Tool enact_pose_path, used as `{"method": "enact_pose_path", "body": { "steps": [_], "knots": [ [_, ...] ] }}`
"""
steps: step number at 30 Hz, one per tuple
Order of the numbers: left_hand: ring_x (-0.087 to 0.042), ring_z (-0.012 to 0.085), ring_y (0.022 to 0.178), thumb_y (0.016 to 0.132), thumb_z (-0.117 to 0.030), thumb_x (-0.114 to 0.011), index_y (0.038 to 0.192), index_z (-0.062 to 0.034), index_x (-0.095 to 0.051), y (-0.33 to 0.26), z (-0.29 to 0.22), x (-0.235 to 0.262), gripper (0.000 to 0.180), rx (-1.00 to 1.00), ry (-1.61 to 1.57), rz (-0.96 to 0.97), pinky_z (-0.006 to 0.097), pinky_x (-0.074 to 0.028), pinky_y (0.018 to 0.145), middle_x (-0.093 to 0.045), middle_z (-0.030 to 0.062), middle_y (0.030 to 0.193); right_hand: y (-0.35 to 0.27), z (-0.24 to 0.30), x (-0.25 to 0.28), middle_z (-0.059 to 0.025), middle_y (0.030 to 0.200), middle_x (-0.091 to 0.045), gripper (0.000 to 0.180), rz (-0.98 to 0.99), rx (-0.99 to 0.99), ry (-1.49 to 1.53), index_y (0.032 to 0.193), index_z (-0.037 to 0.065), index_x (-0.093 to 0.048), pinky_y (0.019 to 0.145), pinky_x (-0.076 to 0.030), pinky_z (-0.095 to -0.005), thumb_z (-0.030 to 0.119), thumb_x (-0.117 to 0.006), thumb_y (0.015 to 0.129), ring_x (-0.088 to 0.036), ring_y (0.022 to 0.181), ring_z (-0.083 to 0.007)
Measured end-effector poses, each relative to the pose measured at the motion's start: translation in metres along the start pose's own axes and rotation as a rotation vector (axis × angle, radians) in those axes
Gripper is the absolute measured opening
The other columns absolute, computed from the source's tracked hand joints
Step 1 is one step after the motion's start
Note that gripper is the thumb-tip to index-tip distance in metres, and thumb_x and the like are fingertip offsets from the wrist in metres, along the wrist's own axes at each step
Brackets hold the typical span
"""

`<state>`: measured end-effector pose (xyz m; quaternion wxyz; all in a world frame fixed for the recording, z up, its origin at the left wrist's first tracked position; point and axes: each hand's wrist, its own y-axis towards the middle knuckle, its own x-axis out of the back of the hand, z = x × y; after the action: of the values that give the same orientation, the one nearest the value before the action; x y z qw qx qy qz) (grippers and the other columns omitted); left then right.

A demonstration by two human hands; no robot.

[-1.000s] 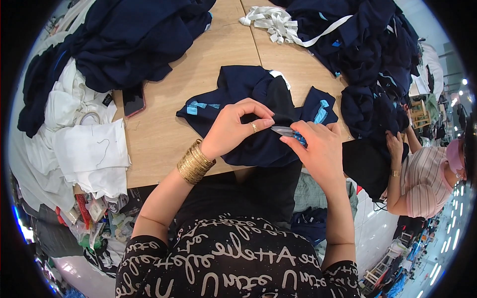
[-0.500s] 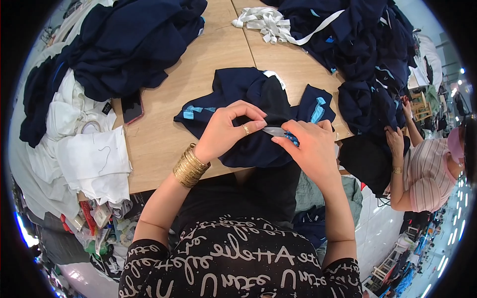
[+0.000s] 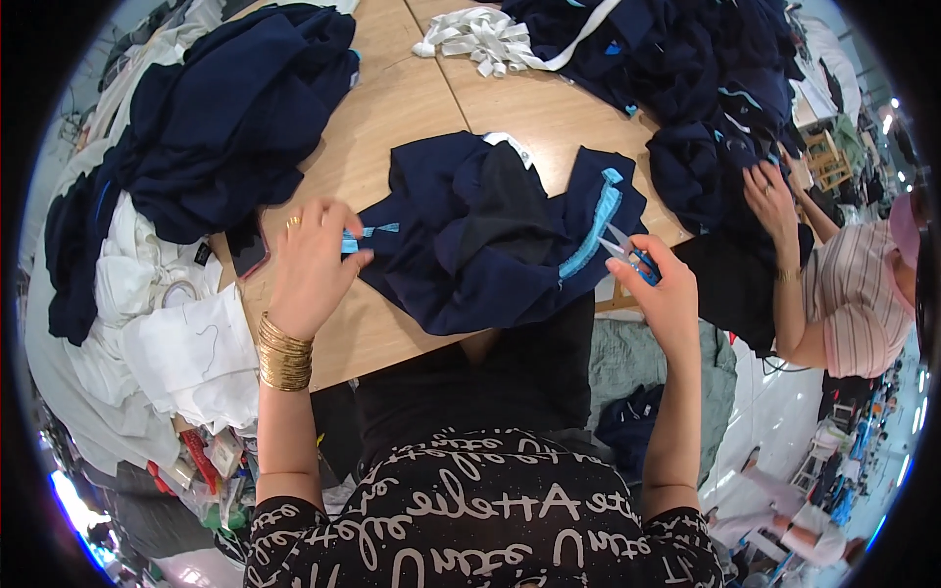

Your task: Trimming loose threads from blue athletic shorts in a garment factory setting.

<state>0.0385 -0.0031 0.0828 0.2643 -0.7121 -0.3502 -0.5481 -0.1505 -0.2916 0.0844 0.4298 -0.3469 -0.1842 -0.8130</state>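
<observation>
A navy garment with a black panel lies bunched on the table in front of me. Light-blue tape runs along its right part, and a shorter light-blue strip shows at its left edge. My right hand grips small blue-handled scissors, their blades parted beside the right tape. At the garment's left edge is my left hand, its thumb apart from its bent fingers around the short strip; I see nothing gripped in it.
Navy garments are heaped at the far left and far right. A coil of white tape lies at the back. Left of me are white cloth and a phone. At right, a co-worker's hand handles dark cloth.
My hands have moved apart from the garment's middle, the left one to its left edge, the right one rightward with the scissors. The right tape now lies more stretched out.
</observation>
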Motion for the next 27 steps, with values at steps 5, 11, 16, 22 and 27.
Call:
{"method": "enact_pose_path", "body": {
  "steps": [5,11,16,22,27],
  "knots": [
    [-0.05,0.0274,0.11,0.079,-0.018,-0.068,0.1,-0.0097,-0.062,0.014,-0.076,-0.015,0.024,-0.527,-0.506,-0.083,0.039,-0.037,0.097,-0.055,0.0072,0.119,-0.003,0.006,-0.017,-0.0043,0.075,-0.057,0.038,-0.014,0.024,0.255,0.101,0.003,-0.058,0.062,-0.042,-0.0244,0.03,-0.072,0.078,-0.048,0.067,-0.0112],
    [-0.052,0.0205,0.094,0.082,-0.022,-0.064,0.089,-0.009,-0.064,0.033,-0.091,-0.055,0.015,-0.621,-0.404,0.124,0.039,-0.035,0.092,-0.058,0.0035,0.09,-0.016,0.002,-0.024,-0.0046,0.081,-0.064,0.037,0.029,0.056,0.268,0.102,0.003,-0.059,0.062,-0.043,-0.0234,0.026,-0.074,0.077,-0.052,0.066,-0.01],
    [-0.054,0.0241,0.073,0.087,-0.018,-0.059,0.088,-0.0027,-0.064,0.041,-0.086,-0.053,0.016,-0.488,-0.753,0.28,0.032,-0.043,0.071,-0.063,0.0078,0.08,-0.035,-0.009,-0.055,0.0014,0.078,-0.064,0.022,-0.153,0.155,0.284,0.091,0.01,-0.065,0.061,-0.038,-0.0232,0.012,-0.075,0.072,-0.05,0.062,-0.0103],
    [-0.056,0.0221,0.079,0.088,-0.018,-0.059,0.091,-0.0024,-0.064,0.046,-0.09,-0.045,0.017,-0.373,-0.839,0.339,0.032,-0.043,0.076,-0.065,0.0079,0.086,-0.03,-0.009,-0.061,0.0004,0.083,-0.061,0.035,-0.202,0.279,0.096,0.096,0.007,-0.061,0.069,-0.035,-0.0296,0.027,-0.076,0.071,-0.052,0.065,-0.014],
    [-0.058,0.021,0.085,0.087,-0.011,-0.058,0.091,-0.002,-0.065,0.042,-0.094,-0.055,0.012,-0.41,-0.824,0.27,0.031,-0.044,0.079,-0.066,0.0079,0.09,-0.025,-0.009,-0.074,-0.0019,0.093,-0.064,0.034,-0.12,0.211,0.357,0.101,0.014,-0.063,0.07,-0.04,-0.0308,0.028,-0.075,0.072,-0.057,0.07,-0.0186]
  ]
}}
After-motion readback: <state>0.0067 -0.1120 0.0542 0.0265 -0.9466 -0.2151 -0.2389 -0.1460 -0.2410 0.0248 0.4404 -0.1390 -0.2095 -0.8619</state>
